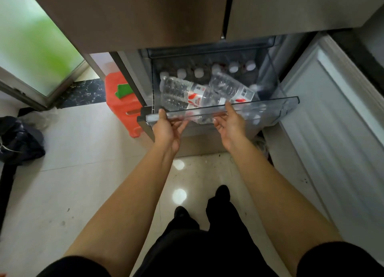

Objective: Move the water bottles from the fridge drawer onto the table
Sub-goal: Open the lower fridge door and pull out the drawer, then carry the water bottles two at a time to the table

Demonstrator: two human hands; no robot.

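A clear fridge drawer (pixel 274 105) stands pulled out below the closed upper doors. Two clear water bottles with red-and-white labels lie on their sides on top, one on the left (pixel 182 93) and one on the right (pixel 230 87). Behind them several upright bottles show only their white caps (pixel 233 66). My left hand (pixel 169 127) grips the drawer's front rim near its left end, thumb on top. My right hand (pixel 229 124) is at the rim's middle, palm up, thumb over the edge and fingers under it. No table is in view.
The open lower fridge door (pixel 332 118) stands to the right. An orange plastic stool (pixel 122 102) with a green cloth sits left of the fridge. A dark bag (pixel 18 139) lies on the tiled floor at the left. My feet in black are below the drawer.
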